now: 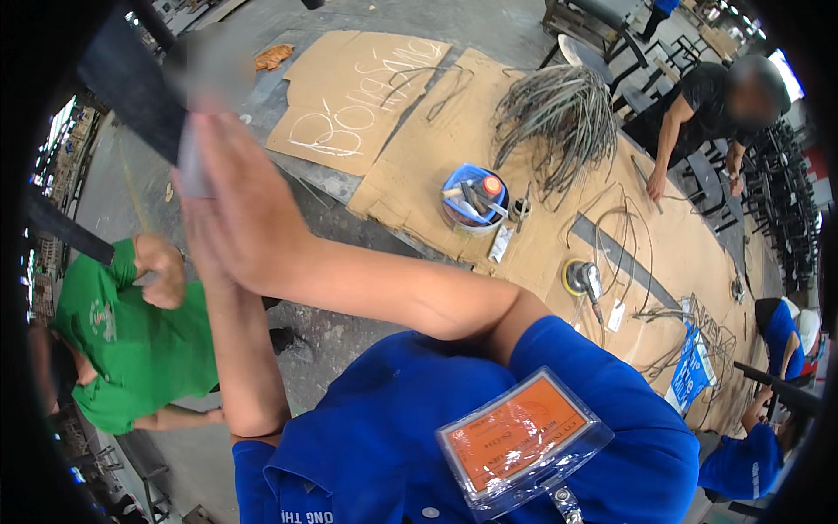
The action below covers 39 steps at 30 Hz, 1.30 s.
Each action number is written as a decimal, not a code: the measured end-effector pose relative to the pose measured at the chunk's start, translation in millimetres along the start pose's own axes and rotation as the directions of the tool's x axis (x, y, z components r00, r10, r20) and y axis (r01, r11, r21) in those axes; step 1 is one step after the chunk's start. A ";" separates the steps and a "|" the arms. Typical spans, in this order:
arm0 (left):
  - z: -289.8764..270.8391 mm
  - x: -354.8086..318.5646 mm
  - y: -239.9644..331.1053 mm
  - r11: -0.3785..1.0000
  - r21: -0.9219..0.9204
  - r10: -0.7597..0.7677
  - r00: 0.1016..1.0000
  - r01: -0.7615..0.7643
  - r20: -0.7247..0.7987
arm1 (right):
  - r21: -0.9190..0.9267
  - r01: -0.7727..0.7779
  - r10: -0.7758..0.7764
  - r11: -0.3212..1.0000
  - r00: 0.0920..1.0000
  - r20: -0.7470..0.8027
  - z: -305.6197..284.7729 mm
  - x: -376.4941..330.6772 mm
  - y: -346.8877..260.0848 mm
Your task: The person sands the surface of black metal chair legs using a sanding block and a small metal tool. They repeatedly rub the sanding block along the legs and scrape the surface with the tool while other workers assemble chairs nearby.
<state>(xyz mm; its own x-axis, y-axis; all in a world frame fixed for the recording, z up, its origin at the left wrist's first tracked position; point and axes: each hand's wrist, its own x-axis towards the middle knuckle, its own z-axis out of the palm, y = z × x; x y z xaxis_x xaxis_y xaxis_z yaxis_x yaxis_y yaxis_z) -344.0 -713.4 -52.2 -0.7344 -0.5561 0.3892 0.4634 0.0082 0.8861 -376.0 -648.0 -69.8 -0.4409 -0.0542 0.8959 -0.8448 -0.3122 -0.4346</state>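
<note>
Both my hands are raised together at the upper left, at the end of a long black bar (131, 79). My right hand (253, 196) reaches across and is closed, its fingers pressed along a smooth grey piece (194, 162) that lies against the bar. The exact kind of that piece is blurred. Behind and below it, my left hand (205, 240) is closed on the same grey piece, largely covered by the right. Motion smears the fingertips of both.
Cardboard (419, 183) covers a long table bearing a blue tool basin (471, 196), a bundle of grey strands (559, 113) and a round sander (580, 278). A person in green (140, 341) is close at left; another in black (698, 109) works across the table.
</note>
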 end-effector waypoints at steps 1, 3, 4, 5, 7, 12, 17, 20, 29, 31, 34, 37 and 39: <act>1.1 -3.4 -1.8 0.997 -0.007 0.082 0.989 -0.082 0.126 | -0.046 -0.004 0.007 0.999 0.998 0.066 0.9 -0.4 1.5; 3.2 -6.6 -4.1 0.982 -0.145 0.153 0.959 -0.121 0.239 | 0.025 -0.043 0.042 0.999 0.999 0.030 -1.8 -3.3 -0.2; 4.2 -6.2 -4.3 0.987 -0.100 0.142 0.963 -0.122 0.228 | -0.006 -0.099 0.099 0.995 0.988 0.116 -5.3 -6.2 -2.6; 4.8 -3.2 -3.4 0.992 -0.046 0.126 0.966 -0.119 0.228 | 0.056 -0.102 0.099 0.993 0.994 0.056 -9.9 -9.2 -4.7; 4.8 3.9 -1.3 0.992 -0.017 0.125 0.966 -0.124 0.226 | 0.118 -0.066 0.067 0.991 0.998 -0.006 -18.1 -15.9 -6.7; -5.2 14.7 0.6 0.995 -0.027 0.104 0.972 -0.101 0.211 | 0.019 -0.130 0.125 0.991 0.979 0.159 -7.9 -17.6 12.4; -14.7 24.0 3.4 0.986 -0.113 0.132 0.985 -0.119 0.115 | -0.315 -0.268 0.399 0.911 0.766 0.504 -41.2 -94.4 41.3; -20.9 26.0 10.6 0.997 -0.040 0.066 0.993 -0.062 0.101 | -0.384 -0.504 0.632 0.774 0.656 0.412 -124.9 -180.5 81.0; -21.0 23.5 21.7 0.991 0.042 0.127 0.992 -0.128 0.017 | -0.699 -0.688 0.861 -0.194 0.221 -0.457 -387.7 -199.4 255.7; -14.0 26.1 20.1 0.987 0.066 0.146 0.989 -0.146 0.004 | -0.709 -0.661 0.915 -0.245 0.085 -0.395 -402.0 -223.7 282.4; 1.3 30.1 9.5 0.986 0.085 0.148 0.989 -0.145 -0.023 | -0.589 -0.743 0.927 -0.318 -0.113 -0.357 -413.6 -260.7 312.9; 16.1 32.1 -0.1 0.980 0.104 0.178 0.982 -0.171 -0.066 | -0.475 -0.811 0.928 -0.342 -0.212 -0.306 -416.6 -275.1 326.4; 24.9 34.1 -6.1 0.970 0.121 0.220 0.973 -0.210 -0.072 | -0.615 -0.723 0.946 -0.316 -0.188 -0.265 -411.3 -269.6 326.6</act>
<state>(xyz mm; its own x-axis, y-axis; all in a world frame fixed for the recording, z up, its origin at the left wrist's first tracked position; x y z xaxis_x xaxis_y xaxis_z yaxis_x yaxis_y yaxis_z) -384.3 -711.8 -38.0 -0.5769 -0.5990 0.5553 0.5440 0.2252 0.8083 -657.8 -345.3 -491.1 -0.7965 -0.0337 -0.6037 0.3990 0.7209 -0.5666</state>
